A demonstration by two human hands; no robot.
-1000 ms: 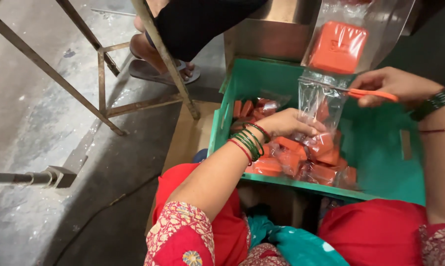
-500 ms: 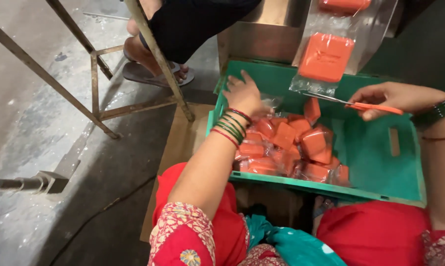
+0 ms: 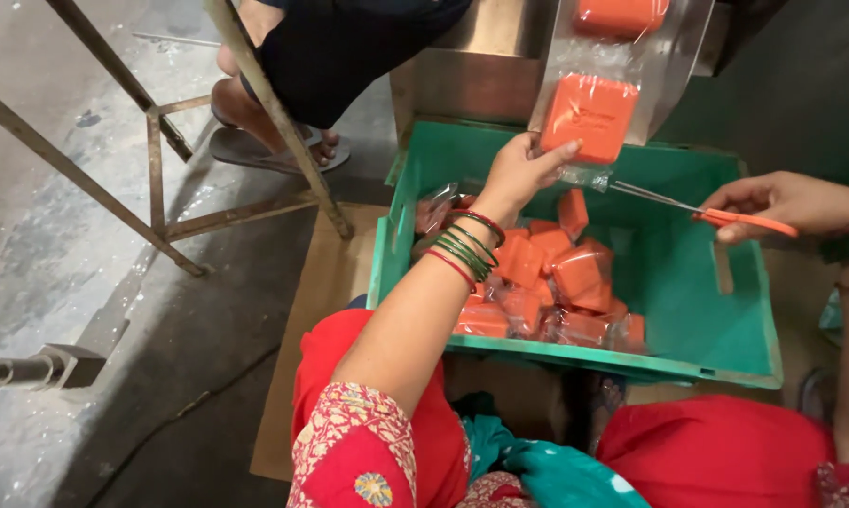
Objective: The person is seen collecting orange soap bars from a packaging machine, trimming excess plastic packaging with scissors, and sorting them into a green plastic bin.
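The left hand [image 3: 517, 174] reaches up toward 12 o'clock and grips the lowest orange packet [image 3: 589, 118] on a clear plastic strip [image 3: 674, 56] that hangs down from above the crate. Its fingers [image 3: 558, 152] are closed on the packet's lower left corner, thumb beneath, pulling the strip taut – likely so the film just under the packet stays flat and steady for a cut. A 2nd orange packet [image 3: 622, 14] sits higher in the same strip at the top edge of the view.

The right hand [image 3: 786, 202], at about 3 o'clock, holds orange-handled scissors [image 3: 702, 209] with its fingers wrapped around the handles; the blades point left toward 9 o'clock, their tips just beside the loose film below the gripped packet. I cannot tell whether the blades are open or shut.

Below both hands stands a green plastic crate [image 3: 725, 357] – placed right under the strip, so cut packets would drop into it. A heap of loose packets [image 3: 547, 287] already lies in its left half, while the right half shows bare green floor.

At 11 o'clock another person's sandalled foot [image 3: 274, 141] rests on the concrete floor [image 3: 58, 235] beside a rusty metal frame [image 3: 161, 169]. Cardboard [image 3: 307, 320] lies under the crate
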